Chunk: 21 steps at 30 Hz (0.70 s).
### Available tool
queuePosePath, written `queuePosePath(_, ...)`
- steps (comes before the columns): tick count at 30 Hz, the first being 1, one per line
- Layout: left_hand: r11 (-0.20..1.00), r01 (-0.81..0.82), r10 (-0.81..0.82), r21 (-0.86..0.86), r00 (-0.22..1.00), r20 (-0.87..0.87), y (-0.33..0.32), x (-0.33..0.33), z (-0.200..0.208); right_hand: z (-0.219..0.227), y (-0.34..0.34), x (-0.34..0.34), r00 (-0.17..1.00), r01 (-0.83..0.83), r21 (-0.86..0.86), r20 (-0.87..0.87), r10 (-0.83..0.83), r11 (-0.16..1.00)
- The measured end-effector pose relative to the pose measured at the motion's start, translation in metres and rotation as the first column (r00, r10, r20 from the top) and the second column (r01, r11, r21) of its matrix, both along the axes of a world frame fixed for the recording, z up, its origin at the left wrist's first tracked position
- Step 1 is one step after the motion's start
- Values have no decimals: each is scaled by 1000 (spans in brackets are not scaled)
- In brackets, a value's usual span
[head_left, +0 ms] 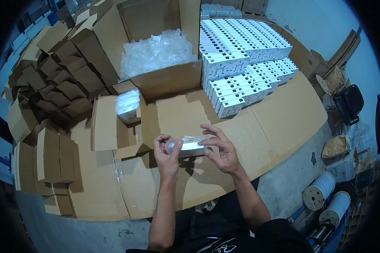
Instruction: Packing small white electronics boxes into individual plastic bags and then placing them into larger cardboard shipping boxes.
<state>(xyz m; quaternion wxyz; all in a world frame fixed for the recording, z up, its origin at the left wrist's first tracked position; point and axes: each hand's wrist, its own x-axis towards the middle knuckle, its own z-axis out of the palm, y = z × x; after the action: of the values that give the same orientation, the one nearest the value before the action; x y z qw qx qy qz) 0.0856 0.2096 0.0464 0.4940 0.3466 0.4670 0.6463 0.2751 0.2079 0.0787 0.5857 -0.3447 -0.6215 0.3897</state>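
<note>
Over the near middle of the cardboard-covered table, a small white box (191,146) is partly covered by a clear plastic bag (171,145). My left hand (168,157) grips the bagged end, its thumb on the near side. At the other end, my right hand (222,151) has its fingertips over the box and its thumb just below, with the upper fingers lifted away. Left of my hands stands an open small carton (133,135), with bagged white boxes (128,103) upright against its far side.
A big open carton (164,80) full of clear plastic bags (158,51) stands behind. Stacked white boxes (228,95) fill the back right. Several empty brown cartons (50,156) are piled at the left. Cable spools (319,191) stand on the floor at right.
</note>
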Motion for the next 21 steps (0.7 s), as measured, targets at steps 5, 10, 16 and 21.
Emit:
queuePosePath(5, 997, -38, 44, 71, 996, -80, -3, 6, 11, -6, 4, 3, 934, -114, 20, 342, 101, 993)
queuePosePath(10, 979, -29, 94, 202, 942, -321, -7, -4, 19, -6, 4, -2, 959, -99, -268, 232, 164, 958)
queuePosePath(16, 856, 362, 189, 369, 445, -875, -2, -21, 53, -11, 8, 0, 969, -128, -262, 172, 176, 957)
queuePosePath(21, 897, 418, -167, 140, 615, -770, 2, -29, 45, -11, 10, 1, 971, -145, -258, 146, 187, 955)
